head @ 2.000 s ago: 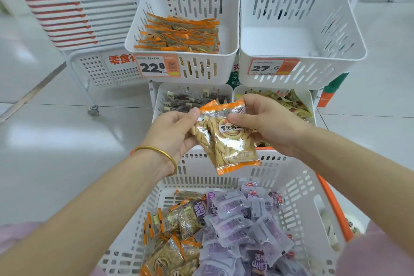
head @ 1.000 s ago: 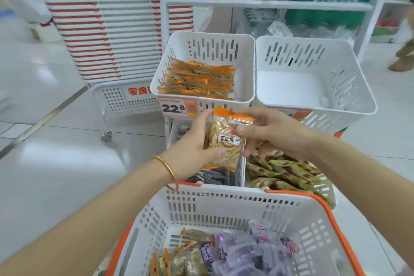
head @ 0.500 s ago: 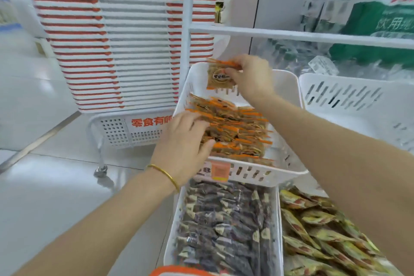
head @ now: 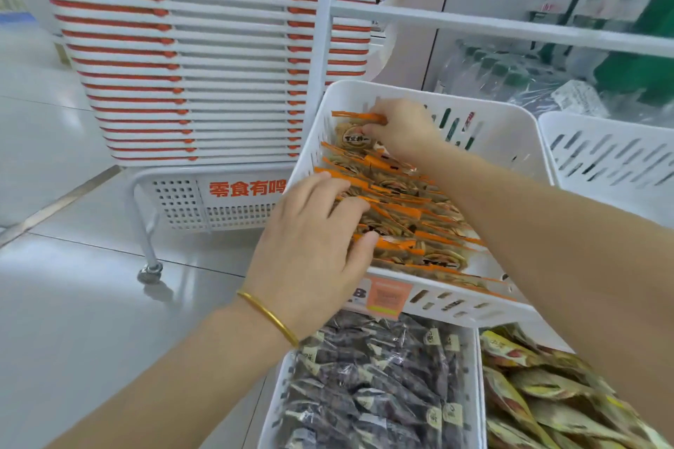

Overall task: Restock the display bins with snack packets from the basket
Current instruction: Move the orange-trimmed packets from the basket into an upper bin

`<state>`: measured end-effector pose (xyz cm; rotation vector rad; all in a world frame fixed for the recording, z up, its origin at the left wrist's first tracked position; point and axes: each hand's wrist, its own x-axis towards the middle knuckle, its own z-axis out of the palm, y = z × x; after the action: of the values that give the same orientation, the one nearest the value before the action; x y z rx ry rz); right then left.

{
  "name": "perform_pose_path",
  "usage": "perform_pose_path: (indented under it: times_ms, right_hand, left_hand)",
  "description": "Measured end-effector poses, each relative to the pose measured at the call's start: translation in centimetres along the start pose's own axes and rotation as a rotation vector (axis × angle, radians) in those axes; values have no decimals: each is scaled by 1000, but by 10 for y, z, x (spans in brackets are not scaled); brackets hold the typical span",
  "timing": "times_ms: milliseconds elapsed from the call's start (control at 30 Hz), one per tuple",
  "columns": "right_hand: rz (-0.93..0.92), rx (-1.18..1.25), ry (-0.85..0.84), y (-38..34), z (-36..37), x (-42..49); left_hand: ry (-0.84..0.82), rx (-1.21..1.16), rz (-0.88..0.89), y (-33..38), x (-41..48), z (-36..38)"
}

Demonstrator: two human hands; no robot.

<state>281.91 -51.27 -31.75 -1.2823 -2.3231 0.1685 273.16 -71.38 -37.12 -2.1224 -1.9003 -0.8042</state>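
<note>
Your right hand (head: 399, 129) pinches an orange-edged snack packet (head: 353, 138) at the back of the upper white bin (head: 510, 149); your left hand (head: 313, 248), fingers loosely extended and gripping nothing, rests on the packet row (head: 405, 219) in front

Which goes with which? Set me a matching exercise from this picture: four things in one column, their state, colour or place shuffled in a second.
Things
1. right hand
2. left hand
3. bangle
4. dark packets

State, colour or place
A. in the lower bin
B. gold
C. pinches an orange packet
D. rests on the packet row

Pairs: 1-C, 2-D, 3-B, 4-A
</note>
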Motion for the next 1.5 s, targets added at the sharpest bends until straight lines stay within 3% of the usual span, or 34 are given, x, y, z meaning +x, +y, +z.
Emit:
perform_pose_path:
  times_ms: [233,367,500,600,700,800,933,1100,1367,1500]
  right_hand:
    - [59,-5,-181,-16,-11,-4]
    - [63,126,-24,-19,-47,-43]
    - [-6,274,29,-27,-78,-145]
    - [-27,438,-71,-41,-82,-245]
    - [17,520,-303,-47,-54,-327]
    - [103,565,-524,-45,-4,-393]
    - [188,506,-752,-33,67,-453]
    - [227,297,-802,-21,140,-491]
    - [-152,-89,-1010,-30,231,-478]
    - [-223,-161,-977,-33,236,-473]
  left_hand:
    - [-5,-11,0,0,0,-3]
    - [49,-71,0,6,-17,-19]
    - [58,-112,-11,26,-66,-42]
    - [-111,-127,-58,50,-121,-56]
    - [-414,-119,-131,66,-177,-64]
    - [-591,-106,-162,79,-231,-71]
    - [-668,-93,-169,92,-285,-76]
    - [-792,-8,-191,90,-307,-66]
    - [-933,119,-171,70,-313,-61]
    - [-960,137,-160,71,-317,-62]
